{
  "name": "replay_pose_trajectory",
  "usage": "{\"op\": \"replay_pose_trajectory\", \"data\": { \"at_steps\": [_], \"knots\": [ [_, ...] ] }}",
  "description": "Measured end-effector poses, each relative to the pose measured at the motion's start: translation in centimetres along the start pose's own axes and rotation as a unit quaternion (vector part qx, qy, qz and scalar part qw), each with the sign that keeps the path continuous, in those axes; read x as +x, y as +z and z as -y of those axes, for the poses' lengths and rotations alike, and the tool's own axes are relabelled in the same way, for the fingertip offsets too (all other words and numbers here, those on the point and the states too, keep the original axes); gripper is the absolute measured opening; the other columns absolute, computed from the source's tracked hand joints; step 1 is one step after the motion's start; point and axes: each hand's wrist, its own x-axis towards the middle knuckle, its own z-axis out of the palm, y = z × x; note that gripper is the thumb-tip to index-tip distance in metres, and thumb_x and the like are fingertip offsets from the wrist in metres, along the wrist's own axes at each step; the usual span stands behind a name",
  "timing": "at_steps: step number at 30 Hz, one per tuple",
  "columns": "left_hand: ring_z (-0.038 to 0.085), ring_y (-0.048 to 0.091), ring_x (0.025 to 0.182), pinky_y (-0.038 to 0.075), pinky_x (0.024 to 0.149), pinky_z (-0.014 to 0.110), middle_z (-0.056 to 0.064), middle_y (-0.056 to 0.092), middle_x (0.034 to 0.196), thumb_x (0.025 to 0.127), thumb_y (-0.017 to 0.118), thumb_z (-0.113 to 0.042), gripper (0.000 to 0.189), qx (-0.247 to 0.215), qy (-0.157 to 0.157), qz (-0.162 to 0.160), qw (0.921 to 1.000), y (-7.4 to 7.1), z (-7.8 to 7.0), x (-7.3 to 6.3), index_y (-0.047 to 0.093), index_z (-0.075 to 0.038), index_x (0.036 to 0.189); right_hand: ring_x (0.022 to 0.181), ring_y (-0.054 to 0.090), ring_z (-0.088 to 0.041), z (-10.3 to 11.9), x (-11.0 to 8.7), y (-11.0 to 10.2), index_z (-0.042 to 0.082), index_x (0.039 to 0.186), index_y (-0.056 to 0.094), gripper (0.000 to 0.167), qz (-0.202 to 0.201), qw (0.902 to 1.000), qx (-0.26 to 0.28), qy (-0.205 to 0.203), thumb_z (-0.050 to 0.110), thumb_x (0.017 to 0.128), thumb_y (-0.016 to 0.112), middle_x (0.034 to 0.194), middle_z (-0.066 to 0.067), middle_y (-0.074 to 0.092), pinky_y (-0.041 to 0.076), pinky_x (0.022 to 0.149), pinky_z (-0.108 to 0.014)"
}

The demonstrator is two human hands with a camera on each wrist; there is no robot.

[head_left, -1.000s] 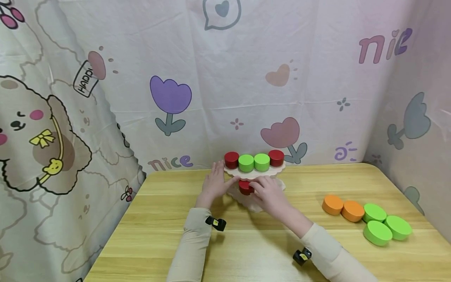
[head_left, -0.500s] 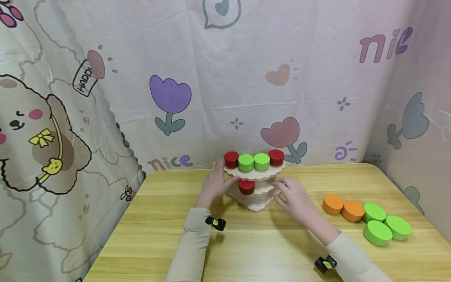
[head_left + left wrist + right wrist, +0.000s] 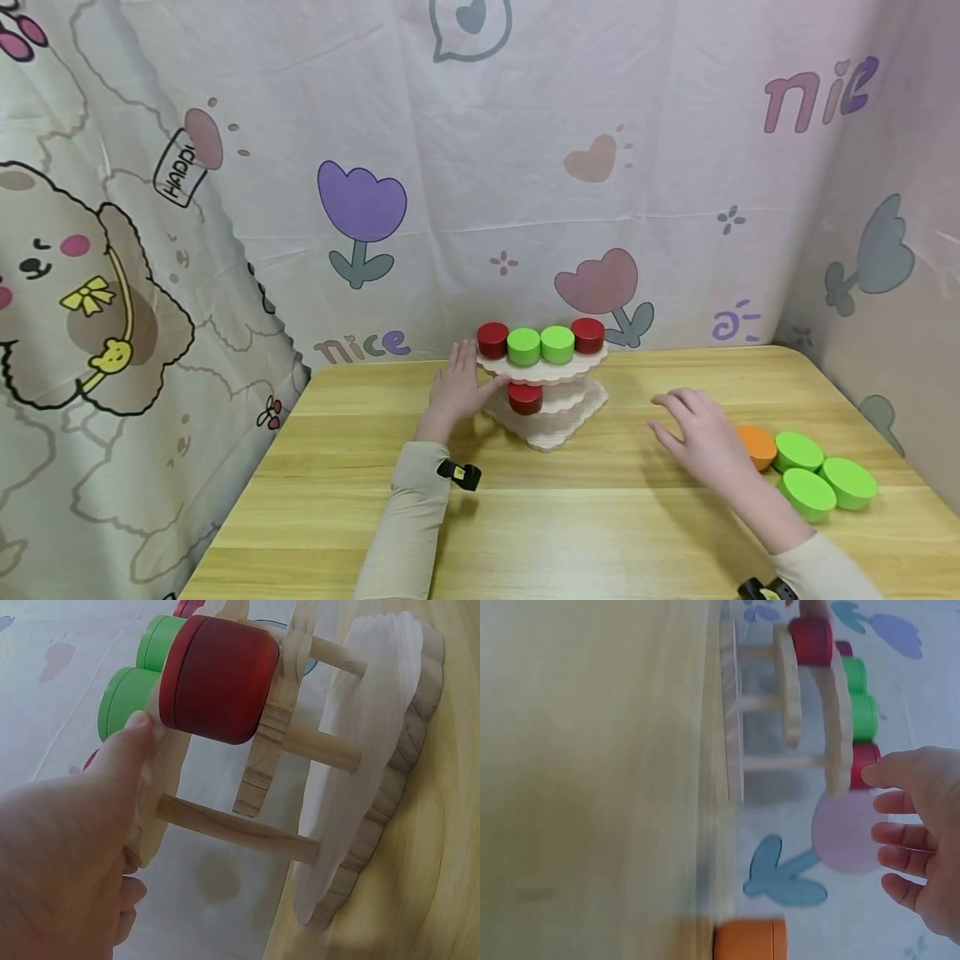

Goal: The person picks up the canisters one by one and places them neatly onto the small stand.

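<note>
A tiered wooden stand [image 3: 547,432] with scalloped boards stands at the back of the table. On its top board sit a left red cylinder [image 3: 493,341], two green cylinders [image 3: 524,347] and a right red cylinder [image 3: 588,335]. Another red cylinder [image 3: 221,681] rests on the middle board, at its left. My left hand [image 3: 459,387] lies against the stand's left side, fingers extended and thumb at the top board's edge. Well to the right of the stand, my right hand [image 3: 705,437] hovers with loosely bent fingers, holding nothing, and partly hides the orange cylinders.
Right on the table, an orange cylinder [image 3: 756,447] sits beside three green cylinders [image 3: 847,483]; another orange cylinder [image 3: 750,940] shows in the right wrist view. A patterned cloth [image 3: 480,167] hangs directly behind the table [image 3: 360,433].
My right hand has let go of the red cylinder on the middle board and moved right, towards the loose orange and green cylinders. The left hand stays at the stand.
</note>
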Motion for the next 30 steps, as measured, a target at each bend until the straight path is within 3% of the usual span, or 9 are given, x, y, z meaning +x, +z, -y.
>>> {"op": "replay_pose_trajectory", "data": {
  "at_steps": [4,9,19,26,30],
  "knots": [
    [0.027,0.000,0.154,0.010,0.121,0.060,0.010,0.006,0.165,0.088,0.040,-0.076,0.101,0.008,0.000,0.001,1.0000,-0.1,-0.1,0.0,0.010,-0.009,0.157,0.090,0.056,-0.030,-1.1,-1.3,-1.3,0.004,0.105,0.066,0.039,-0.011,0.9998,-0.012,0.011,0.010,0.069,0.081,0.098,-0.012,0.063,0.048,0.077,-0.046],
    [0.026,-0.002,0.154,0.006,0.121,0.061,0.011,0.007,0.165,0.088,0.038,-0.077,0.102,0.016,0.001,0.000,0.9999,0.0,0.0,0.1,0.009,-0.008,0.157,0.096,0.056,-0.037,-2.1,-2.9,-3.1,0.002,0.105,0.066,0.037,-0.006,0.9988,-0.016,0.046,0.008,0.071,0.079,0.100,-0.017,0.064,0.045,0.083,-0.052],
    [0.026,-0.003,0.154,0.005,0.121,0.061,0.011,0.006,0.166,0.088,0.038,-0.077,0.101,0.023,0.001,0.001,0.9997,0.1,0.1,0.1,0.008,-0.009,0.158,0.101,0.052,-0.041,-4.4,-6.2,-5.2,0.001,0.108,0.065,0.034,0.038,0.9917,-0.035,0.118,0.017,0.080,0.077,0.105,-0.022,0.062,0.041,0.086,-0.055],
    [0.026,-0.003,0.154,0.006,0.121,0.061,0.010,0.006,0.166,0.088,0.037,-0.076,0.101,0.026,0.001,0.002,0.9997,0.1,0.1,0.1,0.007,-0.010,0.158,0.096,0.054,-0.043,-5.8,-7.8,-6.2,0.001,0.108,0.065,0.038,0.048,0.9888,-0.059,0.129,0.022,0.079,0.078,0.104,-0.025,0.062,0.042,0.083,-0.055],
    [0.025,-0.004,0.154,0.005,0.121,0.061,0.010,0.004,0.166,0.088,0.036,-0.077,0.101,0.027,0.000,0.005,0.9996,0.1,0.1,0.1,0.005,-0.010,0.158,0.096,0.051,-0.043,-6.4,-8.5,-6.7,0.000,0.112,0.061,0.045,0.082,0.9828,-0.067,0.151,0.032,0.082,0.075,0.106,-0.026,0.059,0.039,0.083,-0.057]
  ]
}}
